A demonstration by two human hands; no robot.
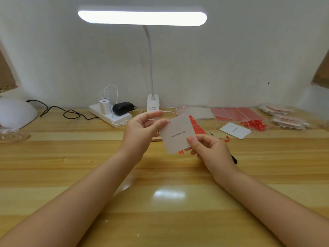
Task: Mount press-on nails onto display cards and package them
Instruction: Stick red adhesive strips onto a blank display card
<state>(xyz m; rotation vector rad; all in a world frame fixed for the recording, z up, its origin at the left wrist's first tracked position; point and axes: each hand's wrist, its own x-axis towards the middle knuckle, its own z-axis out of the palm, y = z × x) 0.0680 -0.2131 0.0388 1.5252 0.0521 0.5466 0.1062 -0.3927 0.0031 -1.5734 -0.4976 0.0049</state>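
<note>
I see the display card [178, 135], white matte square w/ rounded corners and "Handmade Nail" print, held tilted in the air above the wooden table [160, 202], center frame. Right hand [211, 154] pinches its lower right corner, thumb on top. Left hand [142, 131] pinches the upper left corner btw thumb and forefinger. Red adhesive strip sheet [195, 127] sits right behind the card. Further right: stack of white cards [235, 130], curled red backing scraps [254, 124], glossy clear bags [288, 120]. Back: white power strip [110, 115] w/ plugs, clip lamp [142, 16] lit.
</note>
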